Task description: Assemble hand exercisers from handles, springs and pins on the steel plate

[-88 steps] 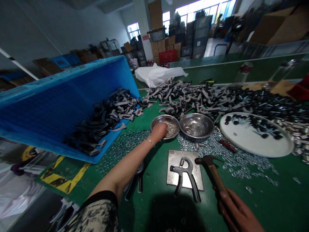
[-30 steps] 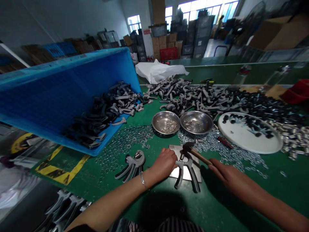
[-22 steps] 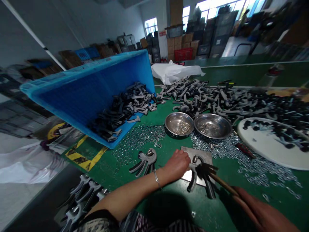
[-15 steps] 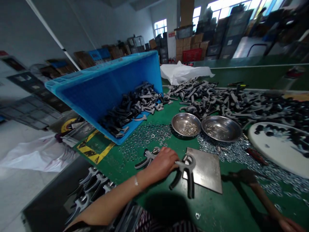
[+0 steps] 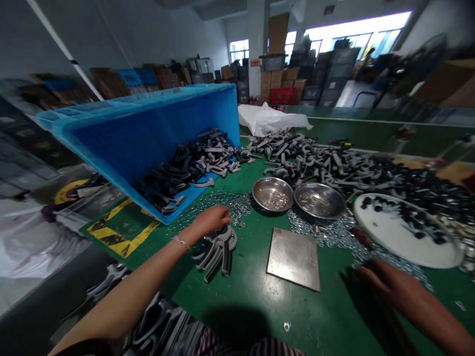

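My left hand [image 5: 213, 219] has its fingers curled in, just above a small group of grey and black plier-like handle parts [image 5: 218, 249] lying together on the green table. Whatever its fingertips hold, if anything, is hidden. At the right, my right hand [image 5: 386, 279] is low over the table, smeared by motion and in shadow. A dark shaft, perhaps the hammer handle [image 5: 391, 321], runs below it. Between the hands lies a bare square metal plate [image 5: 295, 259].
A tipped blue crate [image 5: 148, 123] of handle parts stands at the left. Two steel bowls [image 5: 272, 207] [image 5: 321, 213] hold small metal pieces, with loose rings around them. A white oval tray [image 5: 393, 242] carries black-headed bolts. Behind lies a heap of handle parts [image 5: 308, 153].
My left hand has moved left from the plate, and the plier-like part it held now lies with the others. My right hand has come further into view; the hammer head no longer shows clearly.
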### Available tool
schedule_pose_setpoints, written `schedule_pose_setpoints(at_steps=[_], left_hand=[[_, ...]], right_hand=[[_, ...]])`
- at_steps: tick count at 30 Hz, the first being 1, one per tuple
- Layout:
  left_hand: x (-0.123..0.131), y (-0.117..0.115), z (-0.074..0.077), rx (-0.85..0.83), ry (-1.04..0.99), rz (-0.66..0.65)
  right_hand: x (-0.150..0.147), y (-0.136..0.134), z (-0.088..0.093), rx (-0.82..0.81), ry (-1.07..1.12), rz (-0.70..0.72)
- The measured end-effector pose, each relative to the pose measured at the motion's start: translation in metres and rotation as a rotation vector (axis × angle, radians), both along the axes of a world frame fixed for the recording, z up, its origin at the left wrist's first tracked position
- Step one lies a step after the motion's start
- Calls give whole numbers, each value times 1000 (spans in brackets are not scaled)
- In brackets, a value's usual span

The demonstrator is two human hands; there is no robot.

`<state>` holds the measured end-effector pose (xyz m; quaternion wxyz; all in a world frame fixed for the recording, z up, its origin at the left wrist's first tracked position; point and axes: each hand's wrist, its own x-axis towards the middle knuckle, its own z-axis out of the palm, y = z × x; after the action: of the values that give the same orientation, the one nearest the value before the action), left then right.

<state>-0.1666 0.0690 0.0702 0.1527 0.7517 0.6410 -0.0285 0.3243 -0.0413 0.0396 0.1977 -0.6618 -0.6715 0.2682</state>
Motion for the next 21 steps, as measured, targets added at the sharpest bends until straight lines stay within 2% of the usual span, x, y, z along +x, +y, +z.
schedule_pose_setpoints(at_steps=[1, 3, 5, 7, 12, 17, 21], left_hand=[[11, 13, -5, -50, 62, 8], [28, 35, -14, -109, 115, -11], [37, 50, -21, -163, 155, -41], [40, 54, -26, -204, 182, -67], [38, 42, -34, -184, 192, -80], [44, 35, -43, -109, 157, -99], [51, 37, -45, -91, 133, -128]], right_hand=[[-8, 18, -1, 4, -34, 79], [-24, 52, -7, 65, -142, 117], [-38, 80, -17, 129, -195, 86], [-46, 97, -28, 163, -212, 55], [-41, 113, -41, 141, -162, 56], [-23, 118, -31, 84, -67, 3], [-14, 115, -20, -43, 39, -42]])
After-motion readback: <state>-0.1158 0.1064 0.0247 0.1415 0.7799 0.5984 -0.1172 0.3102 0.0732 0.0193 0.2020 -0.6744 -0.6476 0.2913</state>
